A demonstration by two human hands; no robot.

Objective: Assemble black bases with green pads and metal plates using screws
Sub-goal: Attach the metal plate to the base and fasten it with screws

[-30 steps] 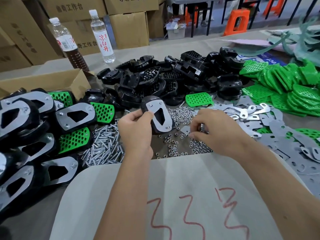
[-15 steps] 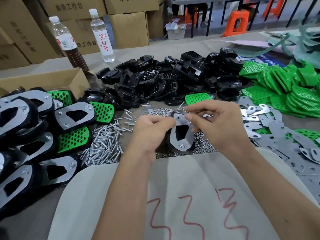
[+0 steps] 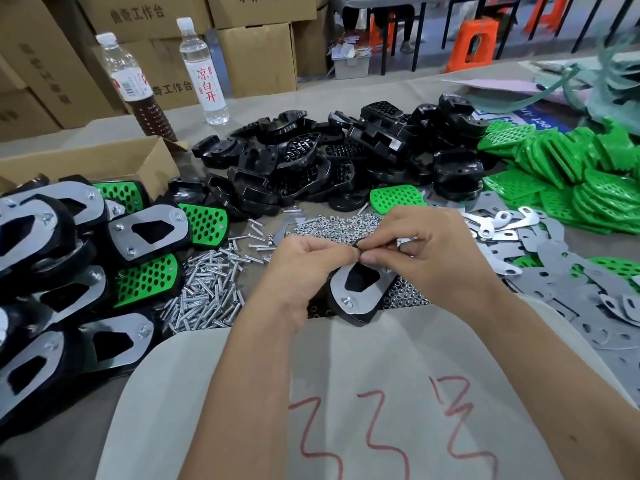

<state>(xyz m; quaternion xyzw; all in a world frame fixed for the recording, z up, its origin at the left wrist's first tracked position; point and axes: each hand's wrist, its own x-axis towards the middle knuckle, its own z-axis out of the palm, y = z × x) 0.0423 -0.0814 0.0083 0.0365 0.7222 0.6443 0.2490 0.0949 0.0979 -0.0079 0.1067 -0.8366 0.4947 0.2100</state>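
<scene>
Base (image 3: pixel 356 292) lowered since earlier, left hand (image 3: pixel 301 271) and right hand (image 3: pixel 426 261) pinching it, screws (image 3: pixel 207 296) beside.

Both forearms reach forward and converge. The left hand (image 3: pixel 304 271) and right hand (image 3: pixel 420 252) meet, fingers (image 3: pixel 375 258) curled, thumb tips pinching together, nearly touching.

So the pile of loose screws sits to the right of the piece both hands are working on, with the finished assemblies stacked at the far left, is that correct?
Not quite: the head view shows the loose screws to the left of the piece that the left hand and right hand are working on. The finished assemblies are indeed stacked at the far left.
</scene>
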